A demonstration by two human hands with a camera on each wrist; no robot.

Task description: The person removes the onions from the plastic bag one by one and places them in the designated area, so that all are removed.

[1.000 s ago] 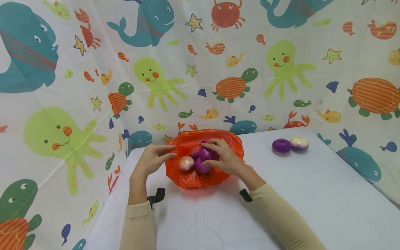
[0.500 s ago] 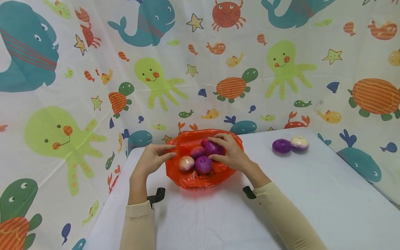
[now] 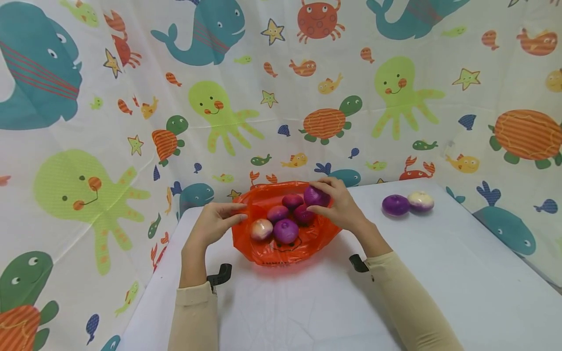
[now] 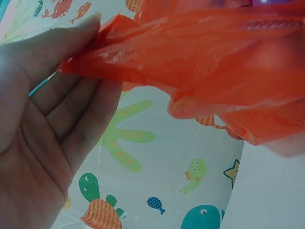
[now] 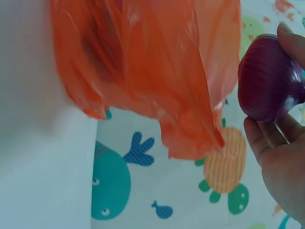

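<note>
A red plastic bag [image 3: 250,253] lies with its mouth spread on the table. My left hand [image 3: 215,225] pinches its left edge; in the left wrist view, a corner of the bag [image 4: 157,57] sits between thumb and fingers. My right hand [image 3: 344,204] grips a purple onion [image 3: 316,196] at the bag's right rim. The right wrist view shows this onion [image 5: 267,78] between thumb and fingertips, apart from the plastic. Inside the bag are a pale onion [image 3: 261,229], a purple onion [image 3: 286,231] and several round reddish-purple vegetables [image 3: 278,214] whose kind I cannot tell.
At the back right of the white table [image 3: 421,273] sit another purple onion [image 3: 395,205] and a white-and-purple turnip-like vegetable [image 3: 420,201], side by side. A curtain [image 3: 272,78] printed with sea animals hangs behind and to the left.
My right hand has moved the purple onion up and to the right, from over the pile to the bag's right rim, uncovering reddish vegetables beneath. My left hand has stayed in place.
</note>
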